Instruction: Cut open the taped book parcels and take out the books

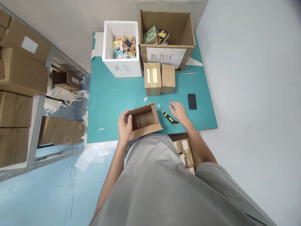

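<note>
My left hand point(125, 125) grips the left end of an opened cardboard box point(147, 129), its thumb over the rim. The box lies at the front edge of the green table with its open top toward me, and nothing shows inside it. Just right of it rests a black and yellow utility knife point(170, 118), its blade tip pointing up and left. Above the knife hovers my right hand point(179, 111), empty, with the index finger stretched out and the fingers apart.
Two small closed cartons point(152, 83) stand before a large labelled cardboard box point(166, 53) holding books. Beside it is a white foam box point(121, 67) with booklets. A black phone point(192, 101) lies at right. Loaded shelves point(39, 116) stand left; a carton of small boxes point(187, 153) sits below.
</note>
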`<move>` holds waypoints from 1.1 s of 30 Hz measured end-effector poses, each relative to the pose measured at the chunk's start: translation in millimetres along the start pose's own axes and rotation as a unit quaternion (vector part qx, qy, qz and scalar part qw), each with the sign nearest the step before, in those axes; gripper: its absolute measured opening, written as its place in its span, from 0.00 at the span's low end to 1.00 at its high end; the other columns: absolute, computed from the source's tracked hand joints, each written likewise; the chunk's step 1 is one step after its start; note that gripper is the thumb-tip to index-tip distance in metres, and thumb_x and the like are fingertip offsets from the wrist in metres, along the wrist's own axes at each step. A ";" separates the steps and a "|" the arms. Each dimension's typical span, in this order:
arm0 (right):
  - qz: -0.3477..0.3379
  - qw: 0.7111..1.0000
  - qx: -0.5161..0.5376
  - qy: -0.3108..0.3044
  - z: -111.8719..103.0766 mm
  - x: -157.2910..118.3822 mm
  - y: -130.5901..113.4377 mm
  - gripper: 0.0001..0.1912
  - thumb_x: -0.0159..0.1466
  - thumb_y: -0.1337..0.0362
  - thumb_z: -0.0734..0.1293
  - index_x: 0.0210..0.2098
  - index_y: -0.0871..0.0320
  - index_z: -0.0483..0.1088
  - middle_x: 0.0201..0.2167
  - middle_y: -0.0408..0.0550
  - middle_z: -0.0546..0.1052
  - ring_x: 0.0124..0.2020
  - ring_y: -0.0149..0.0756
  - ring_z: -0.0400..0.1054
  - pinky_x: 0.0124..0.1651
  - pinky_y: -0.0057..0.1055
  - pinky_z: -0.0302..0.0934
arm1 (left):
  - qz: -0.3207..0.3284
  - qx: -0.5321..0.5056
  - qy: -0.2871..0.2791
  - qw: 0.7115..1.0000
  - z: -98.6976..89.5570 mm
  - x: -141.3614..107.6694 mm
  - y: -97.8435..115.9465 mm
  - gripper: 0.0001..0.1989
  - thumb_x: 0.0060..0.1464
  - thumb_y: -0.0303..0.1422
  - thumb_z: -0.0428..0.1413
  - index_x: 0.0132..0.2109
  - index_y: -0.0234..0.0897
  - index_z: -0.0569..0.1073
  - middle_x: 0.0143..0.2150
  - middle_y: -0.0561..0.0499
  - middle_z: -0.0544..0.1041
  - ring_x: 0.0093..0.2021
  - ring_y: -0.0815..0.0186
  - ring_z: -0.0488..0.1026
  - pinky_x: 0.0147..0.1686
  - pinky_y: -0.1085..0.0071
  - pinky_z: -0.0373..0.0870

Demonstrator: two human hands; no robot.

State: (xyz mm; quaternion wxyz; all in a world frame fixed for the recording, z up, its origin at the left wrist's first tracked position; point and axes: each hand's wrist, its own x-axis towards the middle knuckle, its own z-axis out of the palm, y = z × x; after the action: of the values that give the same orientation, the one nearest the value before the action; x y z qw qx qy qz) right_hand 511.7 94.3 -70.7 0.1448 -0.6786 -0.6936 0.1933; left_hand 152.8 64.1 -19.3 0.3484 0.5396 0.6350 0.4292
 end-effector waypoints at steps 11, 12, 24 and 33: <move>0.320 0.946 -0.045 0.018 -14.0 59.3 147.9 0.32 0.74 0.66 0.60 0.75 0.74 0.60 0.77 0.74 0.58 0.77 0.56 0.50 0.74 0.50 0.53 | 0.206 0.019 -0.263 0.942 108.1 56.7 124.8 0.16 0.72 0.39 0.54 0.60 0.44 0.79 0.64 0.42 0.79 0.67 0.52 0.73 0.70 0.51 0.66; 0.329 0.944 -0.039 0.012 -12.9 63.2 151.5 0.34 0.74 0.66 0.60 0.76 0.75 0.58 0.78 0.75 0.56 0.79 0.57 0.47 0.75 0.52 0.51 | 0.211 0.019 -0.276 0.938 113.6 57.4 131.6 0.16 0.73 0.39 0.54 0.60 0.44 0.79 0.64 0.42 0.79 0.68 0.52 0.73 0.70 0.50 0.66; 0.352 0.935 -0.031 -0.037 9.2 56.0 175.1 0.37 0.76 0.63 0.57 0.80 0.74 0.49 0.81 0.71 0.50 0.83 0.55 0.37 0.79 0.51 0.42 | 0.139 0.054 -0.240 0.959 77.3 55.4 93.0 0.17 0.73 0.42 0.54 0.61 0.47 0.79 0.66 0.43 0.77 0.70 0.52 0.71 0.73 0.49 0.64; 0.126 0.988 0.079 -0.036 77.9 -17.2 57.8 0.29 0.76 0.65 0.55 0.72 0.71 0.65 0.74 0.65 0.67 0.77 0.49 0.56 0.79 0.45 0.51 | -0.109 0.185 0.121 0.969 -45.5 12.5 -70.0 0.26 0.70 0.47 0.47 0.63 0.35 0.73 0.64 0.33 0.77 0.64 0.47 0.77 0.67 0.48 0.71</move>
State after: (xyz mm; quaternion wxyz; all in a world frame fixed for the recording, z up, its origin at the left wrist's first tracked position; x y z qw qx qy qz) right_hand 527.5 71.8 -165.3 0.1480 -0.7395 -0.5899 0.2885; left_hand 82.4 65.2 -65.8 0.2077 0.4665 0.7955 0.3263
